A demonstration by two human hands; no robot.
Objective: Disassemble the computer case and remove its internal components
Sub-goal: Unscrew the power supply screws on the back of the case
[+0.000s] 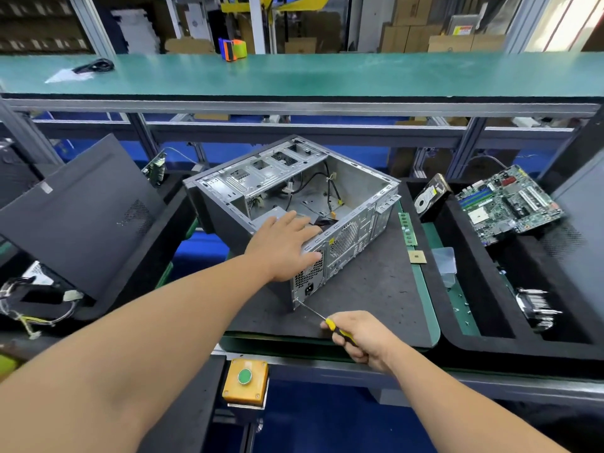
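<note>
Dark foam matting [376, 289] covers the bench where the computer case [294, 204] lies on its side, open and mostly gutted — bare stamped steel, perforated vents, loose cables. Fingers spread flat, the left hand [287, 243] presses its rear corner, likely steadying it, while the right hand [362, 338] clenches a yellow-handled screwdriver [322, 317] — tip at a low rear-panel screw.

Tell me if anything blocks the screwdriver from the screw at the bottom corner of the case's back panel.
Nothing visible does. The right hand grips the screwdriver, and its tip already sits at the lower corner of the case back panel. The left hand rests higher up on the case, off that line.
</note>
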